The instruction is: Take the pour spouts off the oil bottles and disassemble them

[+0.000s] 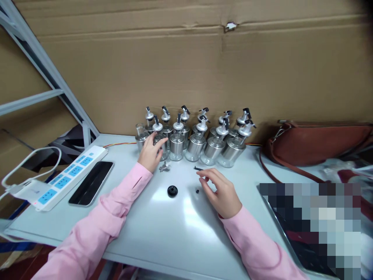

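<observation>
My left hand (151,152) reaches to the left end of the bottles, fingers spread. It overlaps a glass bottle with a steel sleeve and pour spout (157,126); whether it touches is unclear. Beside it stands a bottle without a spout (140,130). A small silver metal spout part (164,167) lies just right of that hand. My right hand (223,192) hovers over the table, thumb and forefinger curved and slightly apart. Close to its fingertips is a thin black lever (198,168). A tiny black piece (197,191) and a round black stopper (172,191) lie nearer me.
Two rows of spouted bottles (196,147) stand along the cardboard wall (145,70). On the left are a power strip (68,177) and a phone (91,183). A brown bag (320,144) and a pixelated flat object (309,229) occupy the right.
</observation>
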Available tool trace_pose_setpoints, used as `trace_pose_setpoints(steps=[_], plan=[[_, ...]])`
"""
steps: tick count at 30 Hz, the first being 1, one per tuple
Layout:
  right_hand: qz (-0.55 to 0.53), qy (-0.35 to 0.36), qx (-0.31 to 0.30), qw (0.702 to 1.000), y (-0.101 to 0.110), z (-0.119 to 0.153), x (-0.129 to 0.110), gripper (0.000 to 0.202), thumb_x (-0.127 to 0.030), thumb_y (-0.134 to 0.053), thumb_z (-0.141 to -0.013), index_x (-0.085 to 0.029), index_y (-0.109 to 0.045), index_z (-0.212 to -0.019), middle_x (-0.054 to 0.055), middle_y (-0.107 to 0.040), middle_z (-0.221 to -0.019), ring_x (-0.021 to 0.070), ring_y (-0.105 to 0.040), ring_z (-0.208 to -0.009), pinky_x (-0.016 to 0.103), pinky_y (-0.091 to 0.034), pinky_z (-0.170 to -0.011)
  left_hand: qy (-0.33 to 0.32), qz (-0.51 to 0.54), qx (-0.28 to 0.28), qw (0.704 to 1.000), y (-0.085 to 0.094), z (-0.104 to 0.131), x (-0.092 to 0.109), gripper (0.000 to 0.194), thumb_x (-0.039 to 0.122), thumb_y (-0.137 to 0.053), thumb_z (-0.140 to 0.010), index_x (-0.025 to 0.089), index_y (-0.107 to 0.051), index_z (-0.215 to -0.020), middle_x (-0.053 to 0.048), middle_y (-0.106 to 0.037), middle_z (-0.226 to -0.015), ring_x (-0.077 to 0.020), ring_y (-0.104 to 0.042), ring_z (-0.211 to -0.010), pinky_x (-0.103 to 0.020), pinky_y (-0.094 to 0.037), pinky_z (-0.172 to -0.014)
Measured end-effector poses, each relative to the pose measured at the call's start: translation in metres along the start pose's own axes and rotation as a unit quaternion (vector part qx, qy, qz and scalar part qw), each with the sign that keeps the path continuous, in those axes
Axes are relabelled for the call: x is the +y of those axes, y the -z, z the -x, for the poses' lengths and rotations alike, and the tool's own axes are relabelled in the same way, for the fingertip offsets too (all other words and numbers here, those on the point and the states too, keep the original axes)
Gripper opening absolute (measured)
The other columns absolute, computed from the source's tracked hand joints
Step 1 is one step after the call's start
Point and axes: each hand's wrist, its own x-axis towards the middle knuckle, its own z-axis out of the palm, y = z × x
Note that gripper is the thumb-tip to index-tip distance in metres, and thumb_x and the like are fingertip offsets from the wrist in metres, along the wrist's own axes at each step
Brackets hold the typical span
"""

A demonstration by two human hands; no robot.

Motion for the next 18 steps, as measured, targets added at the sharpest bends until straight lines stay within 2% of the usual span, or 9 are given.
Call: trace_pose_setpoints(steps=[6, 10, 14, 16, 18], plan=[[-0.005, 0.029, 0.003, 1.0, -0.001, 0.001, -0.003, 0.019, -0.01, -0.043, -0.085, -0.019, -0.057, -0.095, 0.006, -0.062, -0.082, 0.0175, -0.057, -0.078, 0.032, -0.048, -0.068, 0.0, -0.001, 0.03, 1.0, -0.004, 0.007, 0.003, 0.042, 0.019, -0.057, -0.076, 0.022, -0.05, -0.118, -0.01, -0.033, -0.114, -0.0277, -0.041, -0.11, -0.046, -0.039, -0.093], [-0.021, 0.039, 0.038, 0.998, 0.001, 0.0, -0.008, 0.02, -0.008, -0.046, -0.083, -0.02, -0.057, -0.095, 0.006, -0.062, -0.08, 0.0175, -0.057, -0.076, 0.033, -0.047, -0.067, -0.069, 0.024, 0.091, 0.993, -0.001, 0.016, 0.011, 0.029, 0.016, -0.054, -0.078, 0.022, -0.057, -0.107, -0.009, -0.029, -0.117, -0.0255, -0.041, -0.111, -0.039, -0.04, -0.093], [-0.049, 0.045, 0.088, 0.994, 0.008, -0.001, -0.016, 0.02, -0.008, -0.051, -0.08, -0.019, -0.057, -0.095, 0.006, -0.062, -0.08, 0.0172, -0.056, -0.073, 0.033, -0.046, -0.065, -0.135, 0.01, 0.16, 0.978, 0.009, 0.023, 0.024, 0.011, 0.019, -0.058, -0.075, 0.026, -0.06, -0.084, -0.004, -0.042, -0.11, -0.0254, -0.041, -0.113, -0.043, -0.035, -0.093], [-0.066, 0.05, 0.096, 0.992, 0.011, -0.001, -0.021, 0.022, -0.012, -0.054, -0.079, -0.019, -0.056, -0.1, 0.005, -0.061, -0.078, 0.0171, -0.055, -0.069, 0.033, -0.046, -0.062, -0.145, 0.019, 0.149, 0.978, 0.016, 0.028, 0.033, 0.005, 0.022, -0.059, -0.075, 0.026, -0.058, -0.073, -0.002, -0.052, -0.101, -0.0242, -0.046, -0.109, -0.044, -0.032, -0.09], [-0.082, 0.065, 0.095, 0.99, 0.014, 0.0, -0.026, 0.026, -0.021, -0.057, -0.078, -0.019, -0.054, -0.104, 0.005, -0.06, -0.076, 0.0173, -0.055, -0.067, 0.032, -0.046, -0.059, -0.181, 0.022, 0.067, 0.981, 0.023, 0.034, 0.042, 0.012, 0.021, -0.056, -0.078, 0.027, -0.057, -0.067, 0.002, -0.06, -0.096, -0.0226, -0.049, -0.107, -0.042, -0.03, -0.089]])
